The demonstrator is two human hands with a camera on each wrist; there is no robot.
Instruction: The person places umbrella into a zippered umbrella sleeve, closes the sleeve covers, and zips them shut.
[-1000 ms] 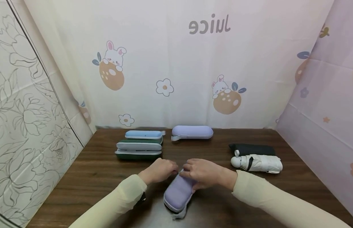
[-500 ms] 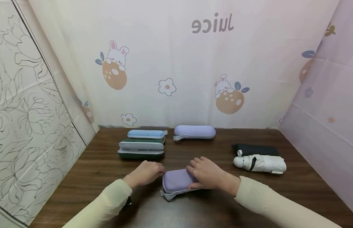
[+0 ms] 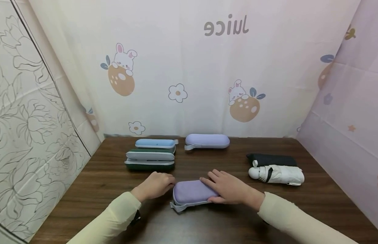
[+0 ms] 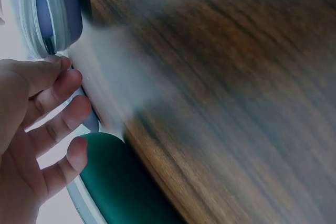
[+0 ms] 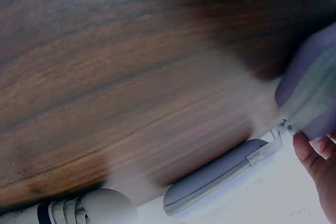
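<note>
- Purple zip case: ctr. of dark wood-grain table, near edge of view, lying flat, long axis approx. L–R, between both hands. Grey strap at its near-L corner.
- R hand: grips R end of case; fingers spread over top, thumb along near side.
- L hand: at L end of case. L wrist view: thumb & index tips brought together in a pinch at the zip; remaining fingers loosely bent, apart from case. Exact part pinched too small to tell.
- Pale yellow sleeves on both arms.
- Back L: light blue case, dark green case just in front, then green-and-grey case nearest, dark slit betw. its grey bands. Contact among the 3: can't tell.
- Back ctr.: lavender case, strap at L end, near curtain w/ rabbit-&-orange prints & mirrored "Juice".
- R side: black folded umbrella; white folded umbrella w/ round knob & blk band, directly in front. Both well apart from R hand.
</note>
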